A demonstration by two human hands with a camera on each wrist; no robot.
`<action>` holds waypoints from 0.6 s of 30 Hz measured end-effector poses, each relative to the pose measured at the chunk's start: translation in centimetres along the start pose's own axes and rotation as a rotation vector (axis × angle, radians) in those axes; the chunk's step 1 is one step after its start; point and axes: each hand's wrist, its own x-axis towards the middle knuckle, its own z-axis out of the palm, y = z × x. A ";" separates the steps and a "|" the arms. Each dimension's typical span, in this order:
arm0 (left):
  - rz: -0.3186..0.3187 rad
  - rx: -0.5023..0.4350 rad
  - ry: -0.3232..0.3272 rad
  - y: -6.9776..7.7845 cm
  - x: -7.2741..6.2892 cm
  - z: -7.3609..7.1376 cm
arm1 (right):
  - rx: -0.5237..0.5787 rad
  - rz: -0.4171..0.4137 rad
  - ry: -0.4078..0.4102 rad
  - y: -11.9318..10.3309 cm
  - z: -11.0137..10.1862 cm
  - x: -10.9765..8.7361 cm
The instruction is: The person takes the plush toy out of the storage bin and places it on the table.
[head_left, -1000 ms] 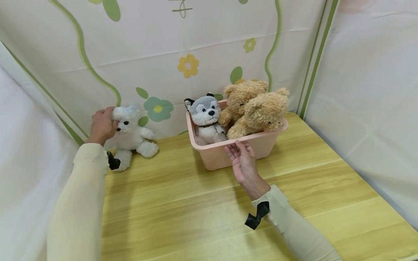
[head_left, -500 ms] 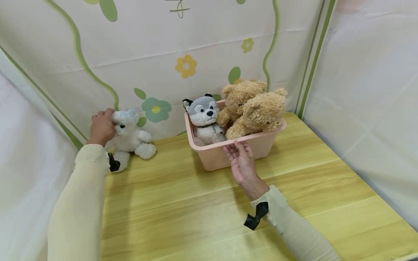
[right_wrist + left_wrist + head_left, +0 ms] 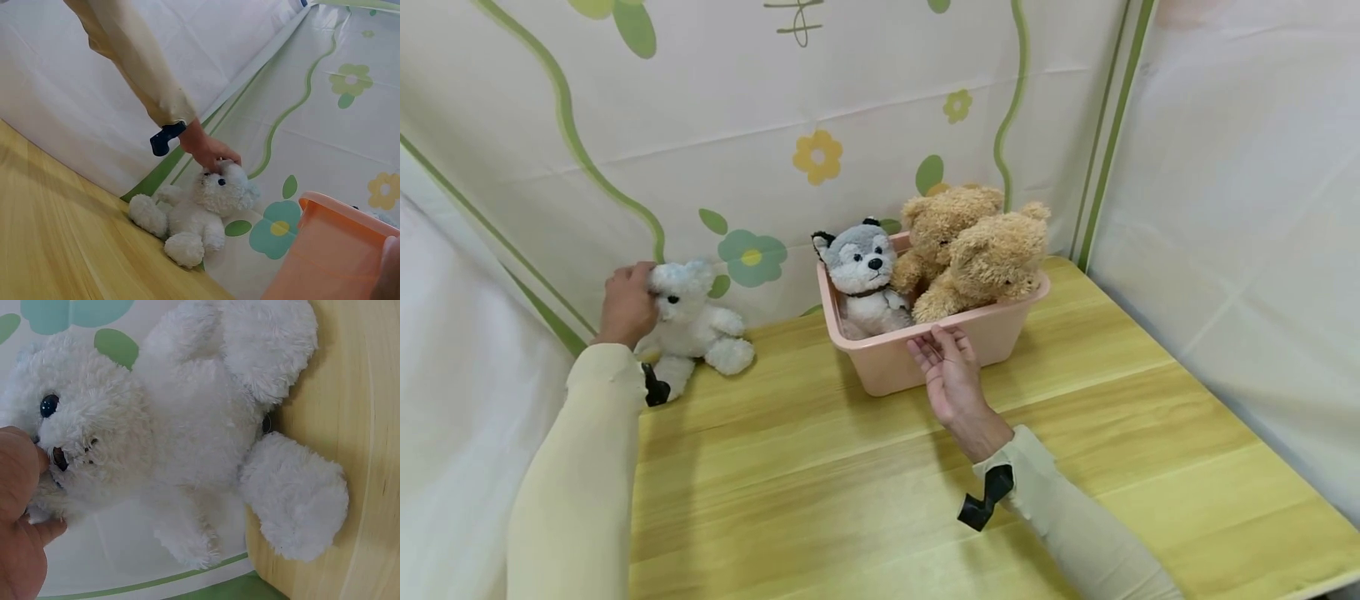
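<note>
Currently the left hand (image 3: 628,304) has its fingers bent round one side of the head of the white teddy (image 3: 696,325), which sits at the left side of the table (image 3: 812,483), near the back curtain (image 3: 700,125). The right hand (image 3: 957,387) is half open, palm up, w/ fingertips at the front of the pink bin (image 3: 891,365), just under its rim; if they really pinch it, I can't tell. In the bin sit a grey husky toy (image 3: 865,262) & two brown teddies (image 3: 1000,258). In my opinion, the grip on the head is OK for a soft toy, but more of the head should lie in the palm, b/c fur can slip & the body may swing. The bin needs only light support, w/o tilting, b/c the brown ones rise above the rim & could tip out.
</note>
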 end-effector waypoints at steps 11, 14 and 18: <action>-0.070 -0.020 0.091 0.9 -0.1 0.0 | 0.004 -0.004 0.001 0.1 0.0 0.0; -0.064 -0.037 0.104 1.0 0.0 -0.1 | 0.001 -0.005 0.002 0.1 0.0 -0.1; -0.053 -0.040 0.101 1.1 0.2 -0.3 | -0.005 -0.007 0.004 0.1 0.0 -0.1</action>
